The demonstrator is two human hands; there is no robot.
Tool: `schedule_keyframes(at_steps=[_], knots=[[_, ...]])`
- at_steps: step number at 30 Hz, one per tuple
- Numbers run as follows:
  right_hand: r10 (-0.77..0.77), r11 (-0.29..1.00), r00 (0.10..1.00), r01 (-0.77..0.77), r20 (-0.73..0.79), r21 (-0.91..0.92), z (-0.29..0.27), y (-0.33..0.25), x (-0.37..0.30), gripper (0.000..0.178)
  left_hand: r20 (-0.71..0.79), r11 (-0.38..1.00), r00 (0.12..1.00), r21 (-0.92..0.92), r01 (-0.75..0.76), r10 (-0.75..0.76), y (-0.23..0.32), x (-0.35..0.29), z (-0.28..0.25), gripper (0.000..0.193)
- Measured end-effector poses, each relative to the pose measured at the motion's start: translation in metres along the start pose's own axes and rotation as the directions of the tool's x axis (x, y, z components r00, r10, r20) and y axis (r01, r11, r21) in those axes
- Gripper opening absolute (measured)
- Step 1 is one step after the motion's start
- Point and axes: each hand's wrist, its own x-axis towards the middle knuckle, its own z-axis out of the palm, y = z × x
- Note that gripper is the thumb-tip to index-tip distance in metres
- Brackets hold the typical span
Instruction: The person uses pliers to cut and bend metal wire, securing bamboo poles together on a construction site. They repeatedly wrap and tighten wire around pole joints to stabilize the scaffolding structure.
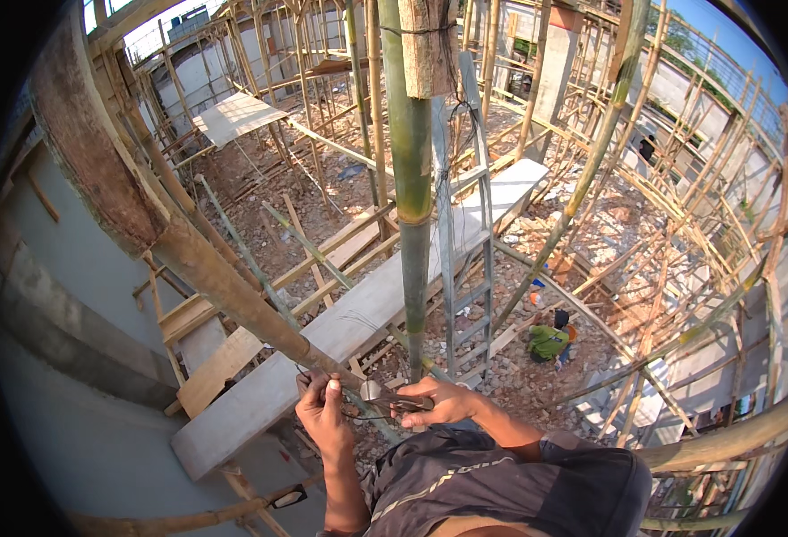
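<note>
In front of my body both hands are raised close together at the lower end of a slanting brown bamboo pole (251, 313). My left hand (325, 412) is closed, its thumb and fingers pinched on a thin dark wire (364, 417) by the pole. Gripped in my right hand (438, 403) is a dark hand tool (403, 402) that looks like pincers. Its shiny rounded metal end (370, 390) points toward my left hand. Just beyond my hands stands a thick green upright bamboo pole (414, 268). My fingers partly hide the wire and tool.
A long pale plank (358, 313) crosses below me. Behind the upright pole leans a metal ladder (486, 251). Far below, a person in a green top (548, 343) crouches on rubble (609, 295). Bamboo scaffolding surrounds the site; a grey wall (89, 268) is at left.
</note>
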Motion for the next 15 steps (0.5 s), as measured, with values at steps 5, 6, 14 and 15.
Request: schedule_keyframes(at_steps=[5,6,14,15], knots=[[-0.018,1.0,0.995,0.018,-0.096,-0.004,-0.013,-0.011,0.002,0.037,0.071,0.99,0.988,-0.017,0.14,-0.138,0.004,0.014,-0.007,0.016],[0.206,0.963,0.973,-0.182,-0.106,0.201,-0.015,-0.024,0.001,0.033,0.087,0.986,0.982,-0.006,0.167,-0.166,0.009,0.016,-0.009,0.015],[-0.017,0.816,0.797,0.36,-0.603,0.452,-0.037,-0.001,0.016,0.029,0.215,0.963,0.939,0.042,0.267,-0.269,0.029,0.023,-0.007,0.02],[-0.029,0.741,0.777,0.439,-0.629,0.508,-0.039,-0.006,0.02,0.027,0.203,0.97,0.948,0.08,0.231,-0.243,0.026,0.018,-0.008,0.021]])
